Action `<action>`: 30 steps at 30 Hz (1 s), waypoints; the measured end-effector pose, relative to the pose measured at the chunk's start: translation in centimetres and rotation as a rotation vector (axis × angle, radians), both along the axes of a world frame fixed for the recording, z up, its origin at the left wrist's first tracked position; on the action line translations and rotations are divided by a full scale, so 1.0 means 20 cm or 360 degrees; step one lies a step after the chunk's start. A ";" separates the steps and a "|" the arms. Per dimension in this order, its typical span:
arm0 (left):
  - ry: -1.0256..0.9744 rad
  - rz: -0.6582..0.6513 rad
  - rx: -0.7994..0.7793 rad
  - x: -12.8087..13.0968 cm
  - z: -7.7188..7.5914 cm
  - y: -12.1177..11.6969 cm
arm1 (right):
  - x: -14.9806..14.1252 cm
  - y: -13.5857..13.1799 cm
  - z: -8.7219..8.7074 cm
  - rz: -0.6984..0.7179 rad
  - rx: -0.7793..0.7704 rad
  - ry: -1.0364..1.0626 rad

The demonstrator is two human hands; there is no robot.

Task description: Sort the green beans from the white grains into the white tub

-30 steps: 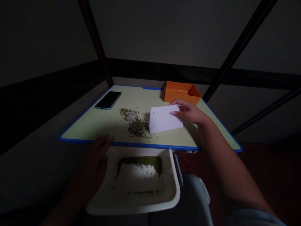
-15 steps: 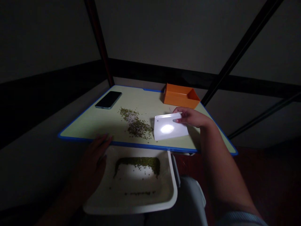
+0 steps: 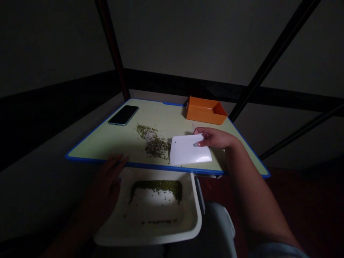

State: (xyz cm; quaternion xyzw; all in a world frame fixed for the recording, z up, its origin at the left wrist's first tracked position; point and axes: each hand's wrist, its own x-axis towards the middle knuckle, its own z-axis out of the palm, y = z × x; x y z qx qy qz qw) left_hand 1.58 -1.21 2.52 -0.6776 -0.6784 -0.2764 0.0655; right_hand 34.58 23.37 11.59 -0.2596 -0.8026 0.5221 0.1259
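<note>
My right hand [image 3: 213, 138] grips a white plastic scraper card [image 3: 189, 155] by its far right corner, the card leaning on the table beside a scatter of small green beans [image 3: 152, 140]. My left hand [image 3: 109, 181] holds the left rim of a white tray [image 3: 193, 218] just under the table's front edge. The tray has a band of green beans [image 3: 158, 185] in it. The left hand is in deep shadow, thumb on the rim, fingers partly hidden.
The pale table [image 3: 113, 139] has a blue rim. A black phone [image 3: 123, 115] lies at its far left, an orange box [image 3: 205, 110] at the far right. Dark slanted poles [image 3: 271, 61] rise behind the table.
The scraper card has shifted left against the bean pile's right edge and down toward the table's front edge. The left hand and tray have barely moved.
</note>
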 end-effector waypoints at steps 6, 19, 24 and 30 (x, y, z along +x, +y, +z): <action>-0.0053 -0.0028 0.0045 0.00 -0.01 0.00 | -0.03 -0.03 0.01 0.0078 -0.0029 0.0072; -0.0134 -0.0002 0.0027 -0.01 -0.03 0.01 | 0.13 0.02 0.07 -0.0129 -0.0075 0.0133; -0.0133 -0.0017 0.0059 -0.01 -0.03 0.02 | 0.14 0.03 0.05 -0.0139 -0.0228 -0.0004; -0.0132 -0.0003 0.0051 -0.01 -0.04 0.02 | 0.08 0.02 0.03 -0.0126 -0.0316 -0.0058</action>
